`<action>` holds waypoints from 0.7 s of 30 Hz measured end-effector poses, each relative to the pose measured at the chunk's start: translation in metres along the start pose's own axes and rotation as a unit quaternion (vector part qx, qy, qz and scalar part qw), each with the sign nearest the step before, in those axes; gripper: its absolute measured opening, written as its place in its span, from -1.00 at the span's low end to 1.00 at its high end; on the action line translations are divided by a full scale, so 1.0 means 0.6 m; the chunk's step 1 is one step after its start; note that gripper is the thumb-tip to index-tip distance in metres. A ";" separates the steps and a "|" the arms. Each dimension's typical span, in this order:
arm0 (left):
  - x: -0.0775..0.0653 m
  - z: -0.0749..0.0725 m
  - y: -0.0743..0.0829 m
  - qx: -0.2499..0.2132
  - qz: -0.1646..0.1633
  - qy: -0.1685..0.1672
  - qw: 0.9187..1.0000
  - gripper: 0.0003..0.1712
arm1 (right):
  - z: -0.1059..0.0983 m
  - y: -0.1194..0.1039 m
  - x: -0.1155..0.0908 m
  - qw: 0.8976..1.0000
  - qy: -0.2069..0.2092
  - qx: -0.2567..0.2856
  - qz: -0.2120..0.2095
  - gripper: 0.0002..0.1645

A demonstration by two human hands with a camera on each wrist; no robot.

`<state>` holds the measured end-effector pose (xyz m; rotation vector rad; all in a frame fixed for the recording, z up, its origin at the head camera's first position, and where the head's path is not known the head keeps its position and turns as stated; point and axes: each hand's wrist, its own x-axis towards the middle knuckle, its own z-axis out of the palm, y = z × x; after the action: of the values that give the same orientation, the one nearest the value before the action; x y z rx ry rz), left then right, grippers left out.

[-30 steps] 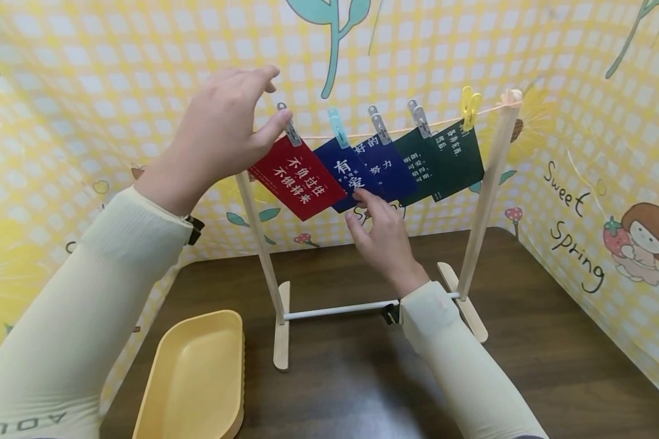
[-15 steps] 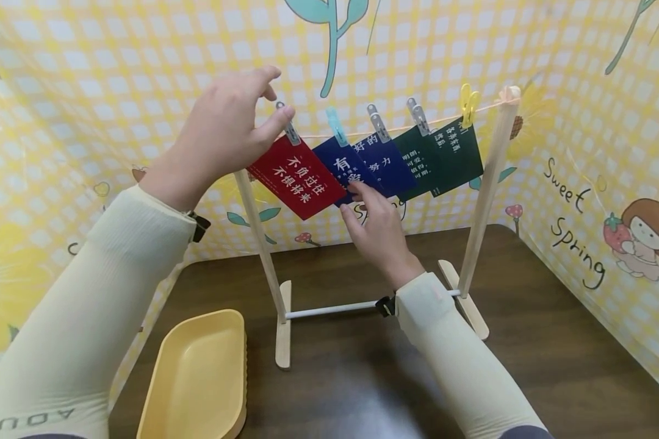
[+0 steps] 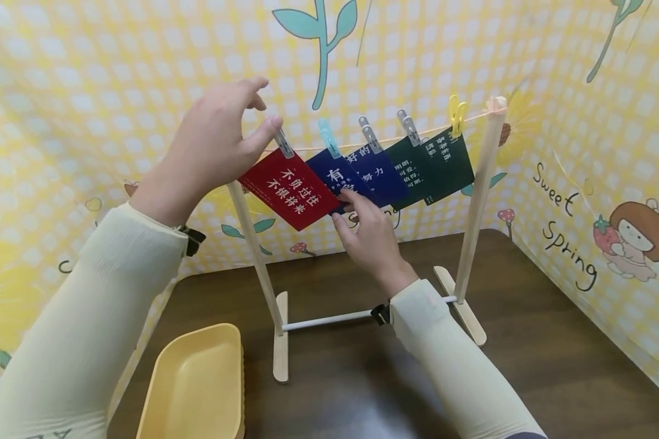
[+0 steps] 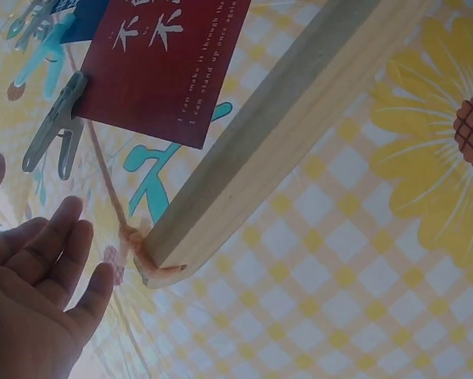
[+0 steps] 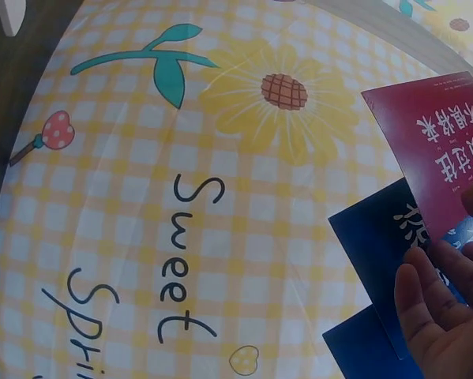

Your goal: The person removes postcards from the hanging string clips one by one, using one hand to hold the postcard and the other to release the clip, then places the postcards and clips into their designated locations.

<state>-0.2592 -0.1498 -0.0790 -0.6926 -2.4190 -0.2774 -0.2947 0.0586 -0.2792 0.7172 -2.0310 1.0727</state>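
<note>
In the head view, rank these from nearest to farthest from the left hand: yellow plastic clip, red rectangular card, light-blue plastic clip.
1. Red rectangular card: leftmost card, beside the left hand.
2. Light-blue plastic clip: second clip from the left.
3. Yellow plastic clip: rightmost clip.

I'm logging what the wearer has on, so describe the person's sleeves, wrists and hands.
The left sleeve and right sleeve are long and pale cream, with thick cuffs. Dark lettering, cut off by the frame, marks the left one. A small black piece shows at the left wrist and another at the right. The left hand and right hand are gloveless.
</note>
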 end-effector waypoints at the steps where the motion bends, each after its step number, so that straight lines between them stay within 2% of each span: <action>1: -0.003 0.000 -0.002 -0.003 -0.002 0.005 1.000 -0.32 | 0.002 -0.001 -0.002 1.000 0.001 0.001 0.000 -0.49; 5: -0.006 0.000 -0.006 -0.009 -0.001 0.011 1.000 -0.35 | 0.006 -0.002 -0.005 1.000 0.004 0.005 0.002 -0.49; 16: 0.008 0.001 -0.003 0.000 -0.034 -0.045 0.998 -0.35 | 0.010 0.000 0.000 0.999 -0.021 0.014 0.029 -0.46; 21: 0.008 0.007 -0.003 -0.024 -0.045 -0.054 0.997 -0.38 | 0.013 0.004 -0.003 0.999 -0.027 0.021 0.033 -0.48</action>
<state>-0.2655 -0.1477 -0.0794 -0.6356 -2.5583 -0.3422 -0.2978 0.0531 -0.2849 0.7118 -2.0973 1.1492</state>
